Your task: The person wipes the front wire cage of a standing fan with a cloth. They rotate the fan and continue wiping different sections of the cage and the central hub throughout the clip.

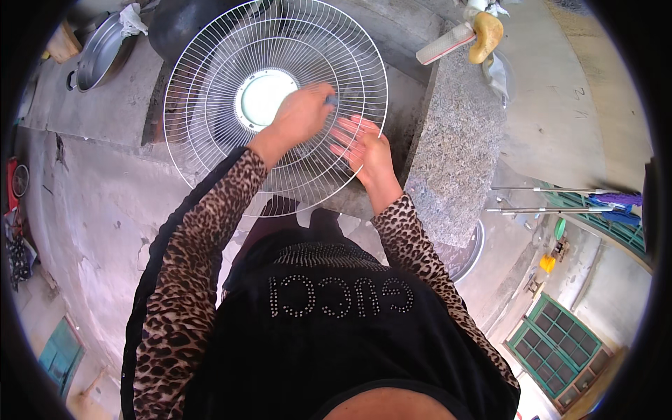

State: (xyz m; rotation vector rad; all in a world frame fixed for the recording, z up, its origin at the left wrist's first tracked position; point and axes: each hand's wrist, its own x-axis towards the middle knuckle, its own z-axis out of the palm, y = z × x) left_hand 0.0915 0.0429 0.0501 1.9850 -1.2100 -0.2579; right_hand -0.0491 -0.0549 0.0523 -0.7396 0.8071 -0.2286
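Observation:
A round white wire fan grille (311, 185) with a pale center disc (268, 98) is tilted in front of me. My left hand (303, 113) reaches over its face, fingers curled around a small blue-grey piece, perhaps a cloth or scrubber (330, 100); motion blur hides what it is. At the grille's right edge, my right hand (367, 147) holds the rim, its spread fingers seen through the wires from behind. Part of the center disc is covered by my left hand.
A speckled stone slab (457, 131) stands at right, with a yellow gourd-like object (485, 37) at its far end. A metal pan (100, 52) rests on the concrete ledge (100, 113) at left. A metal basin (475, 252) and mop poles (546, 210) are on the right.

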